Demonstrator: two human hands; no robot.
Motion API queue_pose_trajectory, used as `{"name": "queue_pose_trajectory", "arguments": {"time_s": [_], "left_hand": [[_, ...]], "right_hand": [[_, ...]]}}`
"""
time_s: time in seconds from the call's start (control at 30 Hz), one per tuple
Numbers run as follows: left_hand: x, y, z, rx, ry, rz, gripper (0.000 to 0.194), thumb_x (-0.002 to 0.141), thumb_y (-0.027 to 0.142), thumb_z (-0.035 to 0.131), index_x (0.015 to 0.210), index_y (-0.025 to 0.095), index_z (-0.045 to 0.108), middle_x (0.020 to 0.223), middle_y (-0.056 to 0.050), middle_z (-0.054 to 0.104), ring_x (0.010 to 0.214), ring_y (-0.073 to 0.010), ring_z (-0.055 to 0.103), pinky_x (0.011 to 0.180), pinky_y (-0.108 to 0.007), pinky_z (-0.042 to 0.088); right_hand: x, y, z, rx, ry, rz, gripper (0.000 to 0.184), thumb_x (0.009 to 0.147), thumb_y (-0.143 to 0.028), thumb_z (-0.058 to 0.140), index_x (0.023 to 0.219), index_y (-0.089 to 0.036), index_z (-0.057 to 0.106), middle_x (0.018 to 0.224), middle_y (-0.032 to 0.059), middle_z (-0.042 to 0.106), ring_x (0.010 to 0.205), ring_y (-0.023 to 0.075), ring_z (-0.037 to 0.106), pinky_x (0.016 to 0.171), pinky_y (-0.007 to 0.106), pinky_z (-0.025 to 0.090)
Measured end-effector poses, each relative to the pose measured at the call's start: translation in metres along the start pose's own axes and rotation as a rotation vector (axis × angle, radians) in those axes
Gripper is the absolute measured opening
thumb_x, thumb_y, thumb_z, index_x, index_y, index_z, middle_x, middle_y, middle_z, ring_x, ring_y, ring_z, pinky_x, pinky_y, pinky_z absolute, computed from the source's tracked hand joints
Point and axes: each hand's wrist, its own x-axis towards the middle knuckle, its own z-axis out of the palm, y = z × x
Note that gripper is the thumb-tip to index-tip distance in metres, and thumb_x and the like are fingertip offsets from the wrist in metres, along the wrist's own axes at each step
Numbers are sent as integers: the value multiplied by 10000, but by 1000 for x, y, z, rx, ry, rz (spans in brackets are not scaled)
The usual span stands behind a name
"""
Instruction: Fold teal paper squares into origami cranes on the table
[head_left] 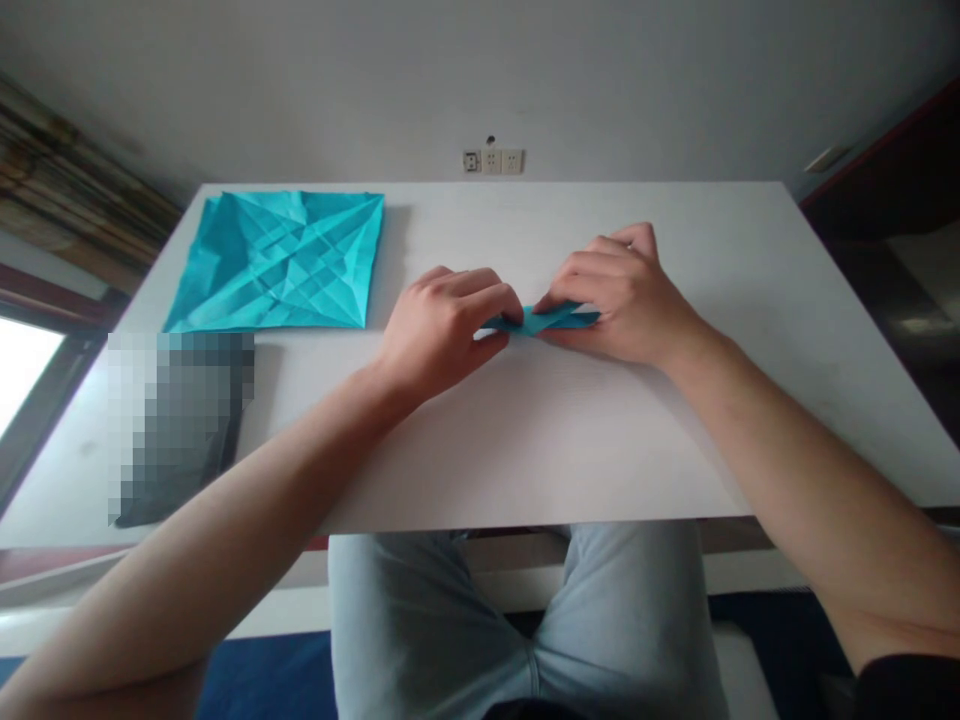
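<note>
the left hand (454, 325) pinches the left end of a small folded turquoise piece (531, 321) between thumb and bent fingers, and the right hand (616, 298) holds its right end the same way, so both grips are narrow and closed on it. the piece sits near the middle of the frame, low over the white table (525, 440), with only its centre and a layered right part showing; the fingers hide the rest. that hiding is one likely weakness — a layer slipping under the fingertips could go unnoticed and set a crease askew. the layers at the right look slightly spread, so a loosened right pinch might let them spring apart, while the two hands pulling unevenly could tear or twist the thin centre. at upper left lies a larger creased turquoise sheet (292, 260), clear of both hands; a sweep of the left arm seems more likely to catch the dark, pixelated object (184, 430) at lower left, just below the sheet and near the forearm.
</note>
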Motion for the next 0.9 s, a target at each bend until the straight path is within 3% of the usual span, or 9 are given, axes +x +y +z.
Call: {"name": "queue_pose_trajectory", "arguments": {"time_s": [0.13, 0.3, 0.4, 0.57, 0.73, 0.9], "left_hand": [[0, -3, 0, 38, -20, 34, 143, 1051, 195, 692, 1100, 254, 813, 1057, -40, 817, 975, -252, 785, 971, -450, 558], [0, -2, -1, -34, -156, 18, 185, 985, 157, 738, 1121, 247, 826, 1094, -49, 813, 976, -236, 770, 908, -391, 557], [0, 0, -4, -112, -202, -10, 165, 968, 250, 801, 1128, 251, 844, 1129, -60, 805, 974, -235, 769, 860, -367, 563], [0, -1, -7, -153, -226, 21, 185, 952, 411, 886, 1073, 272, 867, 1086, -63, 816, 994, -267, 773, 938, -413, 584], [1, -3, -7, -171, -229, 34, 117, 999, 372, 799, 1015, 293, 885, 1012, -46, 845, 955, -259, 784, 945, -419, 588], [2, -4, -7, -155, -240, 34, 210, 1070, 364, 706, 1004, 273, 884, 972, -63, 845, 943, -260, 797, 935, -408, 599]], "right_hand": [[-2, 2, -2, 34, -44, -43, 312, 1097, -601, 783, 1177, -312, 869, 1110, 41, 823, 1060, 302, 677, 1126, 571, 362], [-3, 6, 0, 115, -134, -99, 176, 1109, -449, 765, 1116, -305, 866, 1101, 30, 830, 1015, 268, 689, 1088, 516, 358], [-4, 9, 0, 163, -179, -114, 155, 1109, -432, 770, 1096, -308, 862, 1127, 22, 841, 1022, 255, 719, 1083, 498, 344], [-5, 8, -3, 226, -181, -101, 229, 1073, -545, 823, 1070, -321, 871, 1141, 21, 843, 1006, 249, 731, 1086, 501, 354], [-4, 2, 0, 265, -160, -110, 248, 1080, -540, 803, 1046, -300, 856, 1072, 33, 826, 906, 233, 692, 1011, 466, 402], [-3, 1, 6, 299, -163, -98, 230, 1113, -480, 754, 1041, -277, 832, 1068, 44, 808, 901, 231, 686, 987, 443, 401]]}}
